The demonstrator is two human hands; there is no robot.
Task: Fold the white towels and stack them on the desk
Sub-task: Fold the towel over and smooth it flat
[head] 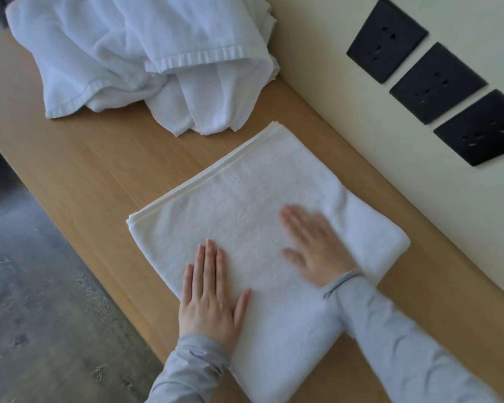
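A folded white terry towel point(253, 199) is pressed flat by the left hand point(213, 289) and right hand point(314, 245), fingers point(207, 257) straight, at the wall-side edge of the light wooden table point(85, 170). Smoothing is judged under way; the crumpled white towels point(134, 53) at the far end are likely needed next.

One folded towel point(259, 199), one crumpled heap point(128, 53), three wall sockets point(438, 84).
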